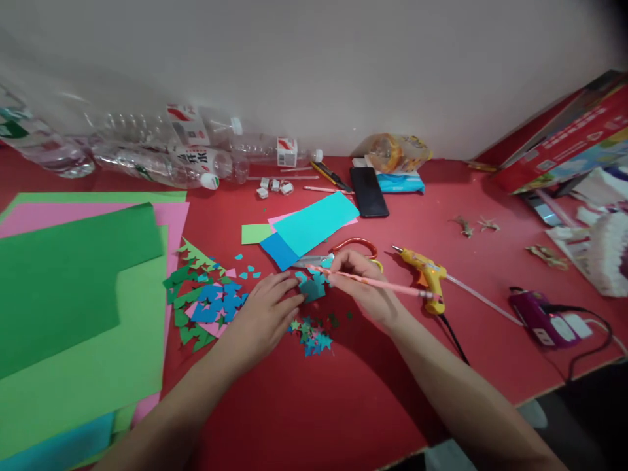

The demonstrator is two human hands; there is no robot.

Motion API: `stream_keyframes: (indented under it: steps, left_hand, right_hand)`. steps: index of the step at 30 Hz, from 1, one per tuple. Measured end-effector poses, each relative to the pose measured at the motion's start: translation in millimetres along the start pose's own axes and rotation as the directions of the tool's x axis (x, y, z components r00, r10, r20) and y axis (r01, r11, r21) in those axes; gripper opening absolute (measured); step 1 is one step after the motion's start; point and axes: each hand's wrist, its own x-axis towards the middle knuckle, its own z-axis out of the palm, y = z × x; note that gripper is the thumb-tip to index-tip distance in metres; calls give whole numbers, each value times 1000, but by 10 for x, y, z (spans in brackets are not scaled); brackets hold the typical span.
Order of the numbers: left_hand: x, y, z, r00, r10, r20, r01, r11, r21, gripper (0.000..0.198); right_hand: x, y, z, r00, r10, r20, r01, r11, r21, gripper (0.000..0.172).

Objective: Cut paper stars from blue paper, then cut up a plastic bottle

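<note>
My right hand (pixel 366 291) grips a pink pencil (pixel 387 284), its point toward a teal piece of paper (pixel 313 288) on the red table. Stretched out flat, my left hand (pixel 265 311) has its fingertips at that paper's left edge. Just beyond lie scissors with orange-red handles (pixel 360 242), partly hidden by my right hand. Small paper stars (pixel 314 337) are heaped nearer me. Left of my left hand sit blue paper scraps with star-shaped holes (pixel 220 302) and green scraps (pixel 184 301). A cyan paper strip (pixel 318 222) overlaps a blue piece (pixel 283 251).
Large coloured sheets (pixel 73 281) cover the left side. Plastic bottles (pixel 161 163) line the wall. A black phone (pixel 369 191) lies at the back. To the right are a yellow glue gun (pixel 426 275) with its cord, a purple power adapter (pixel 542 319) and a red box (pixel 569 137).
</note>
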Motion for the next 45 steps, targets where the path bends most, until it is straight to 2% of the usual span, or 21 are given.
stream_keyframes:
  steps: [4,8,12,15,17,19,22,27,33,40,45]
  left_hand:
    - [4,-4,-14,1000,12,-2,-12,999,-33,28]
    - [-15,-13,-19,998,18,57,-18,1000,0,31]
    - [-28,-11,-24,996,11,85,-13,1000,23,30]
    - [-33,-5,-21,998,-2,67,1,1000,23,29]
    - [-40,-4,-13,998,-3,62,1,1000,26,30]
    - [-48,-4,-6,998,10,62,-12,999,30,31]
    - [-48,9,-11,998,27,52,-29,998,47,30]
    - [-28,87,-43,997,66,42,-71,989,133,29]
    - [-53,122,-32,997,70,27,-74,982,175,30]
    - [-78,114,14,997,42,64,-53,983,175,31]
    - [-78,112,8,997,68,35,-73,977,200,32]
  right_hand:
    - [-2,56,12,996,39,79,-38,999,-13,4]
    - [-35,161,-55,998,30,55,-31,999,24,5]
    - [-25,133,-131,999,23,43,-25,999,46,13]
    - [7,80,-103,996,70,49,-70,998,-11,13]
    - [15,77,-60,995,83,61,-77,992,-97,8]
    - [4,97,-15,996,70,62,-55,976,-213,4]
    - [-30,138,41,999,39,24,-29,947,-321,8]
    - [-61,165,94,999,-16,-38,1,929,-370,11]
    - [-49,155,107,997,-70,27,75,919,-386,13]
    - [-42,193,74,998,-57,20,60,904,-424,14]
    - [-45,203,73,999,-41,35,52,896,-440,14]
